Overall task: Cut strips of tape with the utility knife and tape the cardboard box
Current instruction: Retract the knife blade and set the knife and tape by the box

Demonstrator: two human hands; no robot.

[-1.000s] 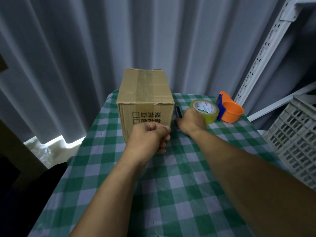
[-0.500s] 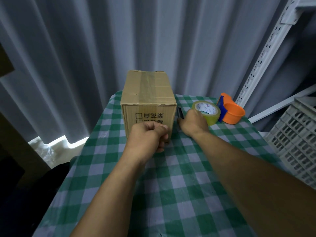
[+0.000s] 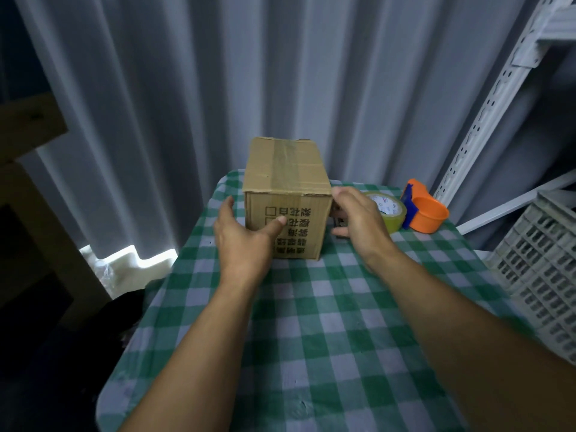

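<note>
A brown cardboard box with tape along its top and black printed characters on its front stands at the far end of the checkered table. My left hand is open at the box's front left, thumb on the front face. At the box's right side my right hand is spread open, fingers close to the wall. A yellow-green tape roll lies just right of that hand. Something small and dark, perhaps the knife, peeks out beside the box under my right hand.
An orange and blue tape dispenser sits behind the tape roll at the table's right edge. A grey plastic crate stands to the right, with a perforated metal shelf upright behind it. Grey curtains hang close behind the table.
My left hand has gone from a fist to open at the box's left front. My right hand has lifted off the table beside the tape roll and now flanks the box's right side.
</note>
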